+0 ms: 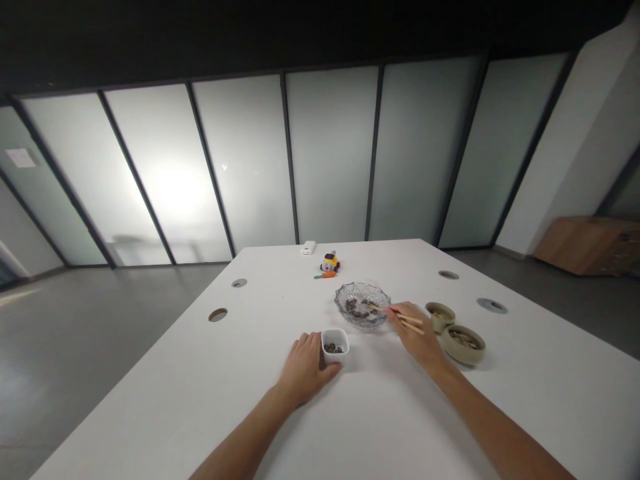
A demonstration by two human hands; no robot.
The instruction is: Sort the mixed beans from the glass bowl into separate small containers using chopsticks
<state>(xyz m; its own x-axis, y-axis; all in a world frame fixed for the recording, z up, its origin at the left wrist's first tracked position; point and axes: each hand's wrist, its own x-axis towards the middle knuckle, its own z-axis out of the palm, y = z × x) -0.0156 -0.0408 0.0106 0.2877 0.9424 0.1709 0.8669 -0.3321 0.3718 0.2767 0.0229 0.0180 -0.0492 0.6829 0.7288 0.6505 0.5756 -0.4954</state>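
Note:
My left hand (pixel 306 368) is curled around the side of a small white square cup (pixel 335 360), which stands on the table with several small dark brown pieces (pixel 332 348) inside. A pair of wooden chopsticks (pixel 411 323) is in my right hand (pixel 413 333). Their tips reach into a clear scalloped glass bowl (pixel 364 320), where more of the dark pieces (pixel 356 308) lie on the bottom. Whether the tips pinch a piece is too small to tell.
Right of my right hand stand two beige round pots (pixel 464 357) with thin pale pieces in them, beside a partly hidden white dish. Farther back are a yellow toy vehicle (pixel 330 262), an orange carrot-shaped item (pixel 328 274) and a white box (pixel 309 247). The white table (pixel 260 360) has several round holes.

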